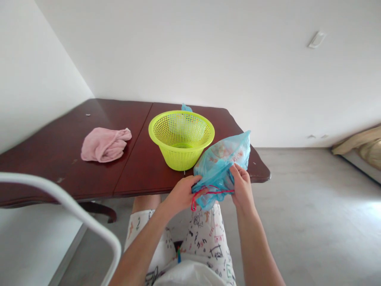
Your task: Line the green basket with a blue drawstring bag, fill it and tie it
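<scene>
Both hands hold a blue plastic bag [222,159] just off the near edge of the dark wooden table [59,147]. My left hand [180,194] grips the bag's lower left and pinches a red string [208,193] that runs across its neck. My right hand [241,184] grips the bag's right side, at the other end of the string. Something pale shows through the bag; I cannot tell what. A lime-green plastic basket [181,137] stands on the table right behind the bag.
A crumpled pink cloth [104,144] lies on the table's left half. A scrap of blue plastic [186,107] pokes up behind the basket. A white curved chair rail [74,206] crosses the lower left. Grey floor extends to the right, with bedding [361,145] at the far edge.
</scene>
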`<control>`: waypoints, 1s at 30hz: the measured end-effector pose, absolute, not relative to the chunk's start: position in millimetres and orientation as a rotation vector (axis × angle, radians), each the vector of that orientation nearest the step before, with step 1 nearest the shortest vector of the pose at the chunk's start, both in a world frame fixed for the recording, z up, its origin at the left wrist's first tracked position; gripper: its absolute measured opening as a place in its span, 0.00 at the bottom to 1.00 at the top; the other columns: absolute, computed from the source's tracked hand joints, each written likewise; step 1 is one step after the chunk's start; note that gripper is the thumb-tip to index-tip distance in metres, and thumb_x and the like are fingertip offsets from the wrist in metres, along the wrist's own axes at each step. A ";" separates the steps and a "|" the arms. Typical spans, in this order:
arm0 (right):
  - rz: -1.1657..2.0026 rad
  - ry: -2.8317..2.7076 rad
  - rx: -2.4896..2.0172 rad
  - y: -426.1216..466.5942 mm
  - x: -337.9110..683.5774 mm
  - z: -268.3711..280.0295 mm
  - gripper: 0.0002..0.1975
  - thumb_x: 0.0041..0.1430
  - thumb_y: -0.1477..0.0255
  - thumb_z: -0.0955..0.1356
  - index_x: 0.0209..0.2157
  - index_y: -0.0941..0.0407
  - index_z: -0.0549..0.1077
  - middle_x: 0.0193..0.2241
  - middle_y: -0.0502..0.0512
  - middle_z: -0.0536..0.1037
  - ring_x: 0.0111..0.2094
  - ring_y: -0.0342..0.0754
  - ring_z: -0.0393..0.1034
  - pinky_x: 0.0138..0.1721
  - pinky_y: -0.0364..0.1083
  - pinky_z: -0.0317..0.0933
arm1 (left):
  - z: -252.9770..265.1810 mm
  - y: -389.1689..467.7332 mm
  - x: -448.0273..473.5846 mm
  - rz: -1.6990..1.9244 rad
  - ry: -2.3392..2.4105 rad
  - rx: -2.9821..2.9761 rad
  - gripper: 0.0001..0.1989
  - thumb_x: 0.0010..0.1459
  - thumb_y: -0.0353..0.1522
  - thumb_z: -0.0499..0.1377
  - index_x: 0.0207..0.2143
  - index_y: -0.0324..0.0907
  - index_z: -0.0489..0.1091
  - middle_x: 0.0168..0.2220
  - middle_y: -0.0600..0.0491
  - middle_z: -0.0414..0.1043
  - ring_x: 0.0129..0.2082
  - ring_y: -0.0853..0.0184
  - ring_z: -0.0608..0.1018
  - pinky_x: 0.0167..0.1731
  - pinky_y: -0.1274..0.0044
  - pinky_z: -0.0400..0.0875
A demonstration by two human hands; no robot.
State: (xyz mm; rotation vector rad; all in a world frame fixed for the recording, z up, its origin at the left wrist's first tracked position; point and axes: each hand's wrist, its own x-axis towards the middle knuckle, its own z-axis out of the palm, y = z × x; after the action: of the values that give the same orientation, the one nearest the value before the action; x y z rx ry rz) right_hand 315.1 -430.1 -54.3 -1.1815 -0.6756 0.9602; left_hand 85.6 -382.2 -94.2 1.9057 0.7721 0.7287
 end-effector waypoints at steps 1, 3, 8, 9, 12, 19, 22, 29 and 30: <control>0.954 -0.681 -1.209 -428.5 320.4 -52.1 0.32 0.51 0.40 0.86 0.33 0.52 0.77 0.24 0.47 0.77 0.21 0.42 0.66 0.22 0.42 0.66 | -92.8 -379.6 79.7 0.696 0.765 1.885 0.18 0.73 0.48 0.71 0.39 0.43 0.79 0.34 0.55 0.78 0.34 0.64 0.76 0.35 0.76 0.69; 0.949 -0.736 -1.274 -428.1 333.6 -45.5 0.35 0.48 0.40 0.87 0.29 0.52 0.73 0.21 0.44 0.71 0.19 0.39 0.59 0.19 0.40 0.57 | -91.4 -375.0 65.2 0.625 0.719 1.817 0.20 0.71 0.49 0.72 0.40 0.42 0.80 0.34 0.55 0.77 0.33 0.66 0.75 0.34 0.77 0.68; 0.923 -0.994 -1.386 -436.0 371.4 -22.0 0.33 0.45 0.52 0.90 0.30 0.53 0.71 0.22 0.42 0.70 0.21 0.39 0.58 0.20 0.38 0.51 | -100.3 -367.3 33.4 0.728 0.623 1.427 0.32 0.58 0.58 0.79 0.37 0.41 0.75 0.31 0.57 0.69 0.30 0.70 0.68 0.30 0.79 0.63; 0.921 -0.970 -1.356 -436.5 376.9 -18.1 0.32 0.44 0.54 0.91 0.32 0.52 0.72 0.22 0.41 0.71 0.21 0.39 0.59 0.20 0.38 0.53 | -102.9 -366.2 30.2 0.782 0.598 1.356 0.35 0.54 0.61 0.80 0.34 0.42 0.72 0.30 0.57 0.68 0.29 0.70 0.68 0.30 0.79 0.62; 0.932 -0.789 -1.203 -433.0 385.1 -12.3 0.31 0.43 0.56 0.90 0.35 0.51 0.72 0.24 0.41 0.72 0.22 0.41 0.61 0.21 0.40 0.58 | -107.8 -364.0 27.9 0.907 0.486 1.267 0.44 0.47 0.70 0.78 0.29 0.43 0.65 0.30 0.56 0.64 0.30 0.69 0.68 0.30 0.77 0.64; 0.854 -0.631 -1.184 -430.3 386.9 -18.3 0.31 0.39 0.61 0.89 0.40 0.50 0.74 0.27 0.42 0.77 0.24 0.42 0.66 0.24 0.39 0.61 | -106.2 -366.7 31.3 1.243 0.845 1.312 0.33 0.71 0.59 0.70 0.27 0.42 0.70 0.29 0.57 0.62 0.29 0.69 0.65 0.30 0.77 0.62; 0.773 -0.761 -1.293 -441.5 386.6 -15.8 0.27 0.45 0.63 0.87 0.43 0.50 0.77 0.31 0.45 0.81 0.26 0.43 0.68 0.24 0.40 0.61 | -102.3 -379.5 22.4 1.358 1.012 1.529 0.24 0.78 0.49 0.67 0.32 0.42 0.79 0.34 0.53 0.72 0.34 0.66 0.74 0.34 0.75 0.68; 0.690 -1.231 -1.391 -461.2 341.3 13.6 0.07 0.59 0.67 0.77 0.39 0.52 0.81 0.25 0.46 0.73 0.25 0.43 0.58 0.25 0.43 0.52 | -76.4 -435.9 35.3 1.556 0.800 2.229 0.15 0.77 0.28 0.61 0.59 0.51 0.82 0.52 0.47 0.85 0.53 0.56 0.85 0.56 0.65 0.81; 0.699 -1.301 -1.373 -461.7 332.3 19.4 0.06 0.59 0.69 0.76 0.39 0.51 0.81 0.26 0.46 0.75 0.26 0.44 0.60 0.27 0.43 0.54 | -72.7 -438.1 43.2 1.375 0.658 2.318 0.18 0.78 0.27 0.60 0.62 0.52 0.81 0.55 0.47 0.87 0.54 0.56 0.86 0.58 0.65 0.82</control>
State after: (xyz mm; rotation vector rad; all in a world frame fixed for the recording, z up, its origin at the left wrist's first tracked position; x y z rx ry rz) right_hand 332.3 -461.7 19.4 -1.3728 -1.3014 0.6989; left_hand 43.2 -438.1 -72.7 2.3182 0.6580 1.3746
